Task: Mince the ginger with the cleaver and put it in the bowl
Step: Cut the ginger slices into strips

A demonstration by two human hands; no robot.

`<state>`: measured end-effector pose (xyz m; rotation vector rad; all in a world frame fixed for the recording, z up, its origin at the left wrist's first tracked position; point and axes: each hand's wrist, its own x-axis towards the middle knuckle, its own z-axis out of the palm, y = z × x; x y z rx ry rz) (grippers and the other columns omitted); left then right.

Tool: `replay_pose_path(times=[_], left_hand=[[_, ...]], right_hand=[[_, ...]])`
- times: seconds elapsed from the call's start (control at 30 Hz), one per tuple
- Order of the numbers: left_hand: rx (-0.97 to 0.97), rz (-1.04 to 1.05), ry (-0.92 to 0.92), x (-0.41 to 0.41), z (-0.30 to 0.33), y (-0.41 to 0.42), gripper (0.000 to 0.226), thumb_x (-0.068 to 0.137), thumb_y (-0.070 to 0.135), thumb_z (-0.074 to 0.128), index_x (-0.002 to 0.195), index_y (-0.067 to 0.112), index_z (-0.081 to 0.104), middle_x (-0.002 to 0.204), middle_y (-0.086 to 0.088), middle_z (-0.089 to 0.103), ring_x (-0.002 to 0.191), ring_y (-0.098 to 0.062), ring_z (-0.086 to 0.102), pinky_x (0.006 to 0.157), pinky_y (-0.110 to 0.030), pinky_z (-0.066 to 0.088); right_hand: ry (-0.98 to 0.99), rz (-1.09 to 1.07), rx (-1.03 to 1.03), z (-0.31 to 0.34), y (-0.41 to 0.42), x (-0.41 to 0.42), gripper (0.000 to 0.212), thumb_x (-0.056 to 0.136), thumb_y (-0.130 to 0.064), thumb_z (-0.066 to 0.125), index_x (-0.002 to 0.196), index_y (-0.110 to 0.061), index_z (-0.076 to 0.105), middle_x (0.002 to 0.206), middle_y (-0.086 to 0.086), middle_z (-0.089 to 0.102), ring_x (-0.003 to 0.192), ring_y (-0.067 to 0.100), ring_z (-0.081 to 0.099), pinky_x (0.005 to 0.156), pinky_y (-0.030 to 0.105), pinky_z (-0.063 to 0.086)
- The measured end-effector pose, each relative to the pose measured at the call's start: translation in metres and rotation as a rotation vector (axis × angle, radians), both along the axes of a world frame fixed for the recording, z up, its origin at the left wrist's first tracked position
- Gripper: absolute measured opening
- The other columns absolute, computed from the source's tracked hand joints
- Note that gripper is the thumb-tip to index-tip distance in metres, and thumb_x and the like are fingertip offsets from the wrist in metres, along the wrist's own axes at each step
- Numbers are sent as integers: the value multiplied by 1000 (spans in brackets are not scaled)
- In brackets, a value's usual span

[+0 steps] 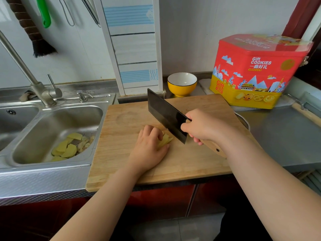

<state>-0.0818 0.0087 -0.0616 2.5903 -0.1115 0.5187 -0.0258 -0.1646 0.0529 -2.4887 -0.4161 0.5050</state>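
While the ginger (165,140) is still lying in slices, the mincing is only beginning.
On the cutting board (132,119), the left hand (149,149) is pinning it with curled fingers; the right hand (202,126) is gripping the cleaver (165,114) just beside it, and the bowl (182,83) beyond the board is waiting empty.

The red and yellow tin (257,70) reads "Gift COOKIES" twice.

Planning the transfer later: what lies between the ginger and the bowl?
Head view: the cleaver blade, then bare board, between ginger and bowl.
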Motion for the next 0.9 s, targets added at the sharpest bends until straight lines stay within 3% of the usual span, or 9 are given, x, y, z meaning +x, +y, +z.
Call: replay_pose_path(times=[0.17,0.33,0.53,0.67,0.9], left_hand=[[-30,-16,31,5,7,1,28,80,29,69,92,29,44,99,9,42,94,-14,42,83,-26,40],[-135,-35,85,5,9,0,33,74,45,66,90,33,40,100,11,41,97,-16,39,85,-27,38],[34,23,118,7,8,-10,23,77,37,61,87,25,43,96,7,42,93,-19,36,83,-30,37],[-209,209,192,17,11,-21,21,79,28,61,92,26,45,101,5,45,99,-20,39,85,-29,36],[-173,170,-52,8,5,-23,21,83,40,66,88,26,51,98,7,46,96,-15,45,82,-27,39]], right_hand=[[-27,25,-15,8,-1,-2,59,99,-20,47,154,-17,27,84,8,63,60,15,57,53,27,52],[-37,59,-36,8,1,-8,54,99,-20,47,151,-17,33,80,4,58,57,13,56,50,25,51],[-48,56,-54,6,4,-7,45,98,-20,47,142,-13,43,79,6,59,55,14,55,50,26,51],[-58,31,-40,9,3,-5,49,99,-20,47,147,-15,38,79,4,56,56,13,54,46,22,48],[-79,37,-39,8,-1,-4,40,99,-22,47,138,-11,46,77,5,57,56,14,55,47,24,48]])
